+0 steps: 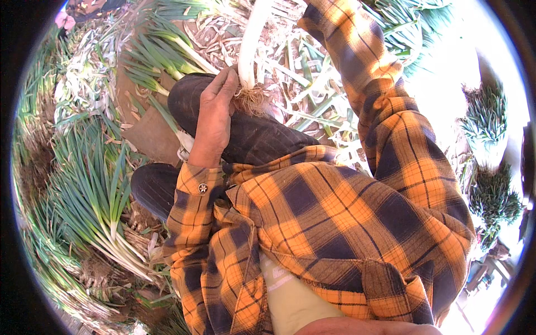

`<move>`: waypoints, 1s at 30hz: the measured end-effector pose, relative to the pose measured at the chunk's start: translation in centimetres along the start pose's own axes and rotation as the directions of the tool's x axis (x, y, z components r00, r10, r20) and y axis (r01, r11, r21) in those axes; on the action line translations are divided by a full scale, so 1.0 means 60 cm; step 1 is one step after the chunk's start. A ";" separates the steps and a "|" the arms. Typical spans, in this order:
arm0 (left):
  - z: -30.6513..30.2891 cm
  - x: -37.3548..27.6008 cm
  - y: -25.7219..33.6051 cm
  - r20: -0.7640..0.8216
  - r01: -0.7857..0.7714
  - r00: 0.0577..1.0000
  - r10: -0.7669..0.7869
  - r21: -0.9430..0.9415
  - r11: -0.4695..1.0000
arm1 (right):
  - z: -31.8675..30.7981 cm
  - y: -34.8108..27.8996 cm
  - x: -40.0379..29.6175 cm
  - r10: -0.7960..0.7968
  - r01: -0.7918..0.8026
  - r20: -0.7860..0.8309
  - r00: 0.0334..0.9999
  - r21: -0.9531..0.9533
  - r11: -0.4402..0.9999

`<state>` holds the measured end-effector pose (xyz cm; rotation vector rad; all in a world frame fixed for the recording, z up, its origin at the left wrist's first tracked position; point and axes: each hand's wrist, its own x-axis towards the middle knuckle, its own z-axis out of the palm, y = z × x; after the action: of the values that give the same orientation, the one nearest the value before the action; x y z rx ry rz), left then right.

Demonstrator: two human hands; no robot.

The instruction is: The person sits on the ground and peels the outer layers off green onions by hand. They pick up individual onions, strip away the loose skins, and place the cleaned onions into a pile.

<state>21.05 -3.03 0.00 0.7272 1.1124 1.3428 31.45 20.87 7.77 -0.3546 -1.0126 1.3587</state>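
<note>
My left hand [215,113] is over the dark-trousered knee [192,94], its thumb and fingers pinched together at the root end of a long onion. The thick white stalk [252,46] rises out of the top of the view, with a tuft of brown roots [251,99] hanging at its lower end, just above the thigh. How much of the roots or outer skin the fingers grip is partly hidden. My right hand is out of view; the plaid right sleeve [351,46] reaches up past the top edge.
Trimmed long onions [167,58] with green leaves lie beyond the knee. A large bunch [96,184] fans out at the left. Peeled leaves and skins [314,88] litter the ground ahead. More bundles [485,113] stand at the right. Another person's dark clothing [92,6] shows at top left.
</note>
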 end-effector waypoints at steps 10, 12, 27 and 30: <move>0.012 0.003 -0.021 0.040 -0.239 0.828 0.559 0.927 0.288 | -0.011 0.022 -0.039 -0.223 0.142 -0.244 0.944 -0.311 0.940; 0.006 0.005 -0.020 0.080 -0.292 0.752 0.654 0.930 0.222 | -0.010 0.014 -0.043 -0.210 0.130 -0.282 0.936 -0.278 0.952; 0.001 0.001 -0.011 0.071 -0.256 0.797 0.600 0.939 0.228 | -0.041 0.018 -0.066 -0.463 0.243 -0.362 0.809 -0.512 0.824; 0.000 0.006 -0.021 0.050 -0.246 0.813 0.580 0.932 0.264 | -0.042 0.018 -0.071 -0.429 0.220 -0.362 0.828 -0.494 0.841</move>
<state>21.46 -2.88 -1.20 1.8187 2.0973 1.1851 33.16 18.10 3.89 -0.7616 -0.9097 0.6643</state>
